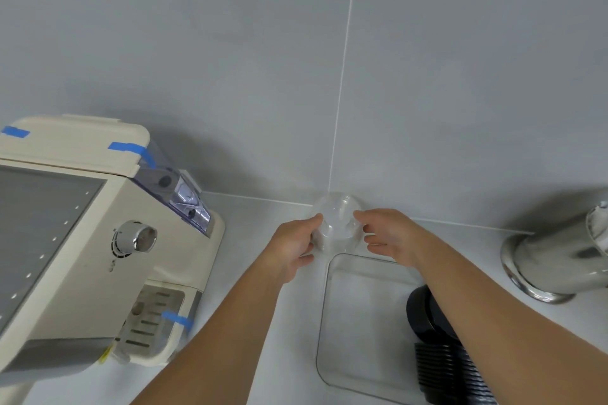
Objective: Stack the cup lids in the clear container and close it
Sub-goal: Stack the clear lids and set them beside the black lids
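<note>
A stack of clear domed cup lids (pixel 337 217) stands on the white counter against the grey tiled wall. My left hand (pixel 292 248) grips its left side, fingers curled around the base. My right hand (pixel 390 235) touches its right side with fingertips spread. Just in front lies the clear rectangular container (pixel 357 319), open, with black cup lids (pixel 427 316) stacked on their side at its right edge, partly hidden by my right forearm.
A cream espresso machine (pixel 98 250) with blue tape strips fills the left. A shiny steel vessel (pixel 556 260) lies at the right by the wall. More ribbed black lids (pixel 450 375) sit at the bottom right.
</note>
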A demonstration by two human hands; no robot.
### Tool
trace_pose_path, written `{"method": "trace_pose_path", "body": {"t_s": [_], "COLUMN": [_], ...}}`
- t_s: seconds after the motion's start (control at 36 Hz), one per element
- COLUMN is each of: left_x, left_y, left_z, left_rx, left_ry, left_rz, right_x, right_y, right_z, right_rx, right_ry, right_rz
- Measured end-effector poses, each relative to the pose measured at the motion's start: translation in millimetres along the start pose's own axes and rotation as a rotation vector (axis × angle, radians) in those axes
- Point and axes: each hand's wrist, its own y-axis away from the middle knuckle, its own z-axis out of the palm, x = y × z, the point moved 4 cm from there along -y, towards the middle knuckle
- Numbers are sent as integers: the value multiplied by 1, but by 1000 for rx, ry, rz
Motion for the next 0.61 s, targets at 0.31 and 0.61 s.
{"method": "trace_pose_path", "body": {"t_s": [0.31, 0.61], "left_x": [-1, 2], "left_y": [-2, 11], "left_z": [4, -3], "left_rx": [8, -17], "left_ry": [75, 100], "left_rz": [-16, 61], "right_x": [-1, -7], "right_y": [-5, 7], "right_z": [2, 6], "right_rx": [-37, -35], "right_ry": [-11, -53], "right_rz": [1, -80]}}
